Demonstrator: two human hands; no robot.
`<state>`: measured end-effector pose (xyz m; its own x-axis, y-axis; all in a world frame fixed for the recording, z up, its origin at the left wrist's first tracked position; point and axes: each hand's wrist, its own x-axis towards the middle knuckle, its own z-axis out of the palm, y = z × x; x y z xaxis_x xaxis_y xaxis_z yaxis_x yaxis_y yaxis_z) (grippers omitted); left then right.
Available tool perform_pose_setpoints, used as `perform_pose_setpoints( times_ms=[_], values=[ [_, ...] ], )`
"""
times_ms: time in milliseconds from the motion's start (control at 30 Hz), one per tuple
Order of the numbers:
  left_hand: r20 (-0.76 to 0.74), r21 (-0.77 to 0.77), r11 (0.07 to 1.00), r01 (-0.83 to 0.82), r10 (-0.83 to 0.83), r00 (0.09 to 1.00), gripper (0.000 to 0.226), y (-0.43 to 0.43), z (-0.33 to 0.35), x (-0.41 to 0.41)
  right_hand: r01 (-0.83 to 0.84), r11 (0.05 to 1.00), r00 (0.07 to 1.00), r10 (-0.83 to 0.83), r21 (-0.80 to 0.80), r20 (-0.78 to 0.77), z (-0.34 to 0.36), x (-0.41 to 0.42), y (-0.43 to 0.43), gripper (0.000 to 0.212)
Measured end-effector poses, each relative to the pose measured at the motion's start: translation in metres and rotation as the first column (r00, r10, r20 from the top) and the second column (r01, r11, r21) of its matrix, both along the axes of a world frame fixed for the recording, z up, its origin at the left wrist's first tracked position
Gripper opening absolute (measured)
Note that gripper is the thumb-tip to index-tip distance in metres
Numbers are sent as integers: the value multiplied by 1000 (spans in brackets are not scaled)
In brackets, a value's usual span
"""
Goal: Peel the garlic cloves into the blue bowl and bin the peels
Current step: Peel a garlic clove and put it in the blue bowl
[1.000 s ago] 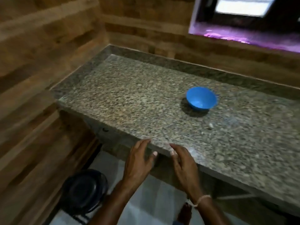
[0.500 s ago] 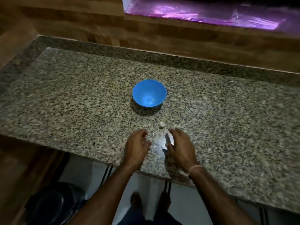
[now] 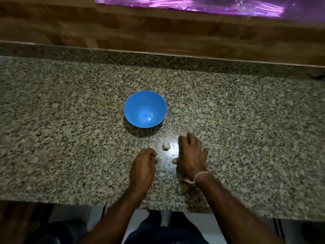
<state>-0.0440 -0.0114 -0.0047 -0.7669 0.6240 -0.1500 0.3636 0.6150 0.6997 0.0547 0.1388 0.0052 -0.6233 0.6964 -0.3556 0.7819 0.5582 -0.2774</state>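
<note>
A blue bowl (image 3: 145,109) stands on the granite counter (image 3: 70,138), with only a tiny speck inside it. In front of the bowl and slightly right lies a small pale garlic piece (image 3: 165,146). My right hand (image 3: 191,154) rests on the counter just right of the garlic, fingers stretched forward and holding nothing. Near and left of the garlic, my left hand (image 3: 143,164) hovers with its fingers loosely curled. I see nothing in it. Neither hand touches the garlic.
A wooden wall (image 3: 123,27) rises behind the counter's raised back edge. A window with purple light (image 3: 202,4) sits above it. Below the counter's front edge are my legs and a dark bin shape (image 3: 58,231) on the floor at the left.
My view swung from the counter's left corner to face the bowl. Both hands moved from the front edge onto the counter, and the right hand slid forward beside the garlic.
</note>
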Motion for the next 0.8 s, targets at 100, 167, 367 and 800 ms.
perform_pose_setpoints(
  times_ms=[100,167,367,800],
  values=[
    [-8,146,989,-33,35,999,8,5,18,-16,27,1000,1000,-26,-3,11,2,-5,1,98],
    [-60,215,975,-55,69,996,5,20,36,-36,39,999,999,-39,-9,23,4,-6,2,100],
    [-159,113,991,-67,84,984,9,67,46,-97,47,999,999,-46,-26,22,7,-6,0,103],
    [-92,97,991,97,-88,992,30,50,-5,-2,-38,998,999,37,-40,-33,-2,8,10,103]
  ],
)
